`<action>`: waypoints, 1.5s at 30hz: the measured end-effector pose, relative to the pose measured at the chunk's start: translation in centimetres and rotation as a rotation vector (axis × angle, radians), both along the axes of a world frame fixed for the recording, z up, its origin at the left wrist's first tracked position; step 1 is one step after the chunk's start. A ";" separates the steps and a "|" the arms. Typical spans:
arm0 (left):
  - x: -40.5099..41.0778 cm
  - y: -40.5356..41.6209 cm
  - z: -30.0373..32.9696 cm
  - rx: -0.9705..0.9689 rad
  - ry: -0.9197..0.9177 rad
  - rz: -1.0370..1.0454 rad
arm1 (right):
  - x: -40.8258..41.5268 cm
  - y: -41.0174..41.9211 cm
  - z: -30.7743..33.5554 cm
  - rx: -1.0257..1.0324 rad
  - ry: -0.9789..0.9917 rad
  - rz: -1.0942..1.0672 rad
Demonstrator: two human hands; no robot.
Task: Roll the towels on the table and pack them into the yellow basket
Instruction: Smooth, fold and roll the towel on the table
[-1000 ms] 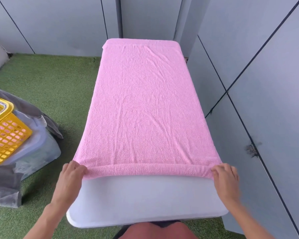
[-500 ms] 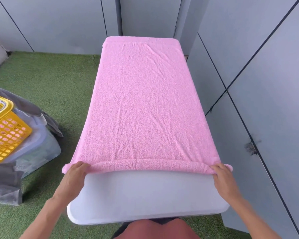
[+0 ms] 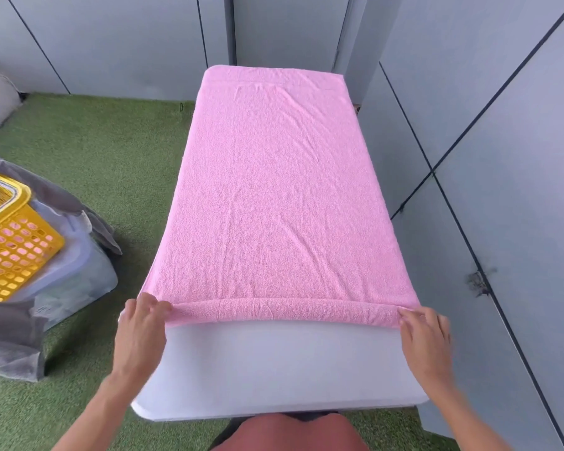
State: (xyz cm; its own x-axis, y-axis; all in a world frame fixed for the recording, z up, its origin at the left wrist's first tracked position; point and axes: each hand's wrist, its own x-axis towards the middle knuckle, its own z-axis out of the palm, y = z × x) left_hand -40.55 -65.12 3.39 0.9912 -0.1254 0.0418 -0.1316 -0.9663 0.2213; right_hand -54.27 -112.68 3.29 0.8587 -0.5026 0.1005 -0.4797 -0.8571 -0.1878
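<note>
A pink towel (image 3: 271, 190) lies spread flat along the white table (image 3: 280, 369), reaching its far end. The towel's near edge is turned over into a thin roll running across the table. My left hand (image 3: 142, 333) pinches the left end of that roll. My right hand (image 3: 425, 336) pinches the right end. The yellow basket (image 3: 12, 242) stands on the floor at the left, partly cut off by the frame; something pink shows through its holes.
The basket sits on a translucent lidded bin (image 3: 79, 271) with grey cloth (image 3: 10, 340) draped around it. Green artificial turf (image 3: 95, 151) covers the floor. Grey panel walls (image 3: 502, 157) close in right beside and behind the table.
Both hands have turned the towel's near edge further over, so the roll is a little thicker and lies slightly farther up the table.
</note>
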 end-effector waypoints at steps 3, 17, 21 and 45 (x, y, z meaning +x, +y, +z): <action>-3.1 -1.2 -1.4 0.061 -0.019 -0.105 | -1.0 0.2 -0.9 0.057 0.055 0.144; 0.1 1.3 -1.3 -0.026 0.301 -0.071 | 0.6 -3.9 1.2 0.209 0.469 0.250; 2.2 1.7 -0.1 -0.251 0.519 0.041 | 2.0 -5.1 2.1 0.449 0.501 0.171; 2.8 0.3 0.2 -0.039 0.486 -0.136 | 2.3 -4.0 2.5 0.335 0.532 0.258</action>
